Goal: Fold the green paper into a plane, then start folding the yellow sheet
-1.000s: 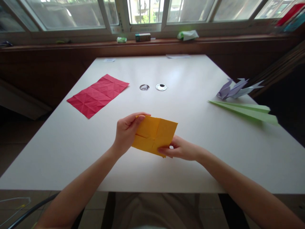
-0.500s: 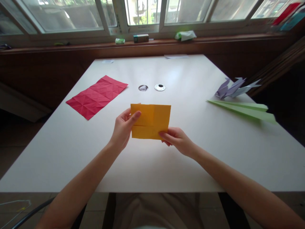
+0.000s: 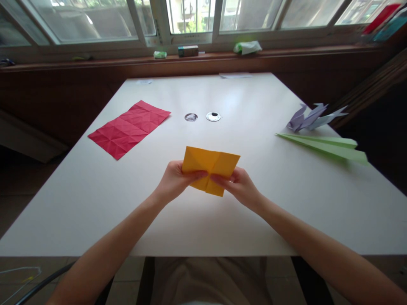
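Observation:
A folded yellow sheet of origami paper [image 3: 203, 159] is held up above the white table, creased down its middle and tilted a little. My left hand [image 3: 174, 180] grips it from the left, thumb lying across the front and pointing at the centre crease. From the right, my right hand [image 3: 240, 184] pinches it, its thumb pressed close to the same crease. Both thumb tips almost meet at the middle. The other fingers are mostly hidden behind the paper.
On the white table [image 3: 178, 228], a creased red sheet [image 3: 129, 129] lies at left. A green paper plane [image 3: 324, 146] and purple folded paper cranes [image 3: 307, 116] rest at right. Two round cable holes, one being a metal-rimmed grommet [image 3: 213, 116], sit beyond my hands. Small items line the windowsill.
The yellow paper has turned clockwise and shifted slightly right and down. My left hand has moved right and lower, its thumb now at the centre; my right thumb still presses the paper.

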Motion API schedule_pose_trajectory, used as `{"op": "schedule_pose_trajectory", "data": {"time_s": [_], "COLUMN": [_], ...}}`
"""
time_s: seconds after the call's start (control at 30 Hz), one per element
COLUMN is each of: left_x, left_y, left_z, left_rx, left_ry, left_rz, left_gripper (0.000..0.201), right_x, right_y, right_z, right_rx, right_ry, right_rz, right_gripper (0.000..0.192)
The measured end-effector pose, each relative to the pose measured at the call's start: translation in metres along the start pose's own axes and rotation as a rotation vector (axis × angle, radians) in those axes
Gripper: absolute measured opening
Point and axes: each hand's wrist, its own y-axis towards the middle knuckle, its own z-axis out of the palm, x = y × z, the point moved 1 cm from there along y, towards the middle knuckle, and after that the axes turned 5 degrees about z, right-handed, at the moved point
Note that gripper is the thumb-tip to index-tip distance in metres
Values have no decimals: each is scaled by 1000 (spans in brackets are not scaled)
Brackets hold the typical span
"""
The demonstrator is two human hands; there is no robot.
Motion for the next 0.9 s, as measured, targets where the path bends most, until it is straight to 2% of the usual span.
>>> {"op": "schedule_pose_trajectory", "data": {"time_s": [0.2, 0.33, 0.6, 0.9], "left_x": [4, 3, 0, -2], "left_y": [-2, 0, -1, -1], "left_z": [4, 4, 5, 4], "left_rx": [53, 80, 95, 115], "left_ry": [38, 11, -20, -18], "left_rz": [-29, -43, -83, -89], "left_gripper": [26, 26, 26, 26], "right_x": [-3, -1, 0, 6], "right_y": [0, 1, -3, -5], "right_z": [-3, -6, -6, -9], "right_rx": [-163, -276, -378, -425], "right_ry": [68, 75, 21, -53], "right_rz": [-22, -86, -224, -300], "right_gripper": [17, 12, 20, 19]}}
